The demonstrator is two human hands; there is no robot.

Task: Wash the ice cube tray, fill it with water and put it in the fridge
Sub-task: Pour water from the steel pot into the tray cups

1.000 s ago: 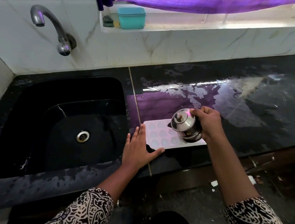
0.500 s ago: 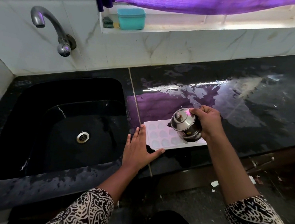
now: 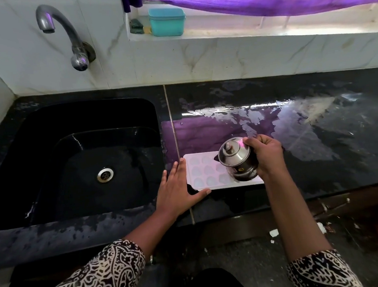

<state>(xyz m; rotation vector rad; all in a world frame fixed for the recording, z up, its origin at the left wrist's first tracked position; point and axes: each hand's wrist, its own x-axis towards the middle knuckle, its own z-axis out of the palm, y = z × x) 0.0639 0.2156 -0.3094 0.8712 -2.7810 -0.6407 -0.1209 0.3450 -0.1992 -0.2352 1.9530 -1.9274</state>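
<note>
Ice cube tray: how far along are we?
Washing looks finished: the ice cube tray lies on the wet counter beside the sink. Filling is in hand: the right hand tips a lidded steel pot over it while the left hand rests flat at its left edge. How full the cells are I cannot tell. The fridge step is left.
</note>
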